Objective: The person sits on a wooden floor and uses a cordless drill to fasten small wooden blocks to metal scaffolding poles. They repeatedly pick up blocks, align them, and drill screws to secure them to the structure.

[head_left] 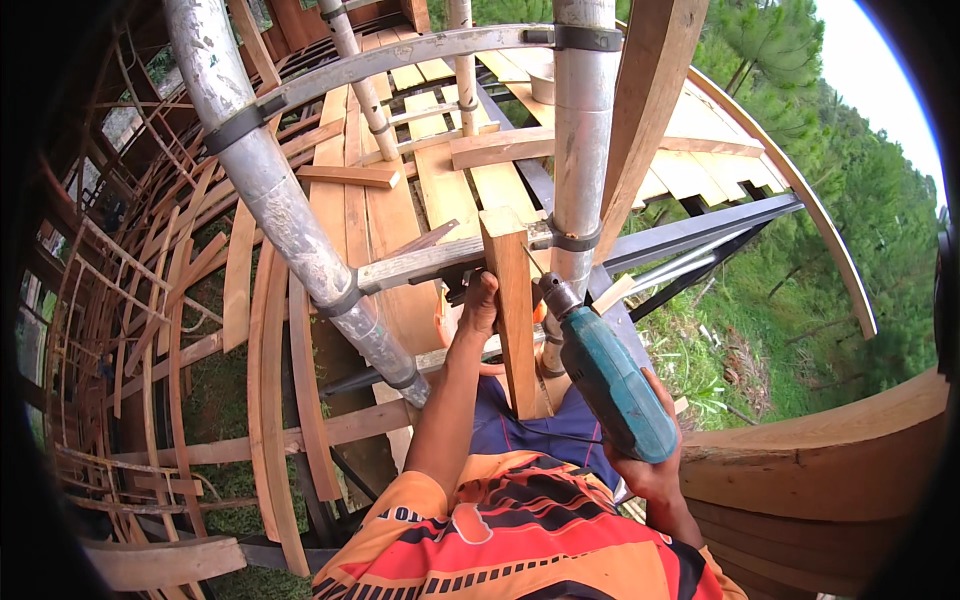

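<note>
Left grip (479, 304) forward, right grip (654, 474) curled

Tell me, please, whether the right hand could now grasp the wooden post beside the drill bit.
Probably not: the right hand is taken up by the teal drill, whose body lies between it and the wooden post in this view.

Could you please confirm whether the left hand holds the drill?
No, the right hand holds the teal power drill; the left hand touches the wooden beam.
</note>
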A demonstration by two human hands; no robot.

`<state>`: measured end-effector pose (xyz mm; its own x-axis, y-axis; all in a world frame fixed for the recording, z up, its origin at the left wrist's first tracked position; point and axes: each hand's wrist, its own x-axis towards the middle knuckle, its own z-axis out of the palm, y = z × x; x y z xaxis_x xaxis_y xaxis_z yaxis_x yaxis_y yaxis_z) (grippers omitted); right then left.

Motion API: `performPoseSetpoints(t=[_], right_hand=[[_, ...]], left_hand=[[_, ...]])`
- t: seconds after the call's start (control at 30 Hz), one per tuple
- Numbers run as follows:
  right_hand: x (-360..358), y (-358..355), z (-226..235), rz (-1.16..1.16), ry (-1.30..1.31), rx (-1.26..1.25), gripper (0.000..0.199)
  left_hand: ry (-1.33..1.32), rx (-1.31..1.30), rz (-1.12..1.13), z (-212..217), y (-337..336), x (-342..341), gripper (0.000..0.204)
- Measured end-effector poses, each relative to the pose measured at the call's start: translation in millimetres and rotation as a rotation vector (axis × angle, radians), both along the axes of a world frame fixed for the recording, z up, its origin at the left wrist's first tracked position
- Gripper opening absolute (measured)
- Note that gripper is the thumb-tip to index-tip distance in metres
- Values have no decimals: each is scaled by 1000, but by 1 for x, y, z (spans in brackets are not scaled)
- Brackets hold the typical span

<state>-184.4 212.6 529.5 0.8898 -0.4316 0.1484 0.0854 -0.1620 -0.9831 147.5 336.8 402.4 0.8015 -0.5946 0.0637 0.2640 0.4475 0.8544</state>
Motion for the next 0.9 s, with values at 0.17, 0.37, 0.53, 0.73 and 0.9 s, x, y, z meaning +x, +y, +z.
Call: performPoseSetpoints(t=[0.17, 0.37, 0.53, 0.73, 0.9], right_hand=[[7, 6, 4, -44, -1, 13, 93], [2, 1, 0, -58, 21, -30, 99], [2, 8, 9, -123, 59, 188, 95], [2, 3, 9, -105, 31, -96, 96], [5, 10, 12, -90, 26, -64, 95]], left_hand=[[37, -23, -180, 0, -10, 9, 108], [88, -5, -307, -8, -25, 21, 123], [79, -34, -320, -47, -30, 37, 118], [-38, -14, -222, -48, -30, 30, 101], [-62, -64, -105, -44, -35, 20, 92]])
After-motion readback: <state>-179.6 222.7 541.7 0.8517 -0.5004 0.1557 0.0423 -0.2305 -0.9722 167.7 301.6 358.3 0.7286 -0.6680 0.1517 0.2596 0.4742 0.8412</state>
